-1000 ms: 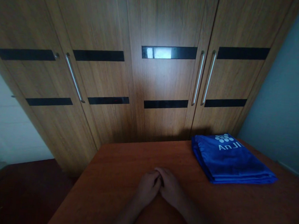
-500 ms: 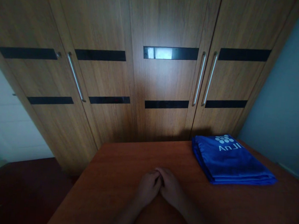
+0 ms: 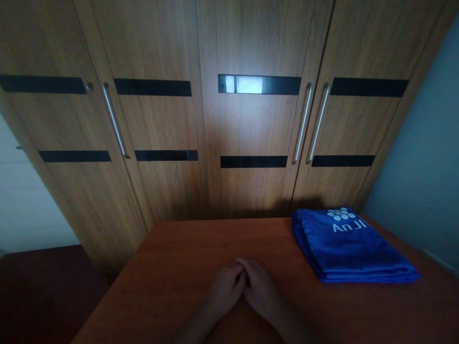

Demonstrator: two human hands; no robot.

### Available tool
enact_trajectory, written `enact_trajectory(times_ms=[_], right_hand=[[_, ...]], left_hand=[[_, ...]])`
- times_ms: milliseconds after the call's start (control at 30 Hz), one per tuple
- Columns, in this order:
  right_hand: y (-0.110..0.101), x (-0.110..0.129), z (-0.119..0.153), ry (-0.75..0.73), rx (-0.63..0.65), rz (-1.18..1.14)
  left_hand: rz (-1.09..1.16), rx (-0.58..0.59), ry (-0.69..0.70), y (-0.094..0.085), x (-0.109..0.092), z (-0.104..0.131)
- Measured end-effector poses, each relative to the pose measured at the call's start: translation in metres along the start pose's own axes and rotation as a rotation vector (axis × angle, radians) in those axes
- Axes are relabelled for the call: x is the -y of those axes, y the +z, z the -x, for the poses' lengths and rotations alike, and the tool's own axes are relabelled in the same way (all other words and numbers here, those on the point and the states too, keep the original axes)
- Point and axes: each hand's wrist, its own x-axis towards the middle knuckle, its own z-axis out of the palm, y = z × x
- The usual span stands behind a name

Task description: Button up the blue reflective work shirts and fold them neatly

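Note:
My left hand (image 3: 226, 288) and my right hand (image 3: 259, 289) rest together over the reddish-brown table (image 3: 176, 262), their curled fingers touching. The fingers look closed, and dim light hides whether anything is between them. A folded blue cloth (image 3: 353, 254) with a white dotted logo and letters lies on the table to the right of my hands, apart from them.
Behind the table stands a wooden wardrobe (image 3: 247, 189) with dark strips and long metal handles. A pale wall (image 3: 442, 171) is at the right. Dark red floor (image 3: 40, 295) shows at the left, near a white door or panel (image 3: 11, 193).
The view has shifted very slightly, so the cloth and wardrobe appear a little further left. My hands keep the same clasped pose.

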Motion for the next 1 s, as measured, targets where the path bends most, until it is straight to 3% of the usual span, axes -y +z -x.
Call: enact_trajectory(times_ms=[1000], right_hand=[[0.0015, -0.0011, 0.0008, -0.03, 0.015, 0.042]], left_hand=[[0.0, -0.011, -0.001, -0.0016, -0.0038, 0.001]])
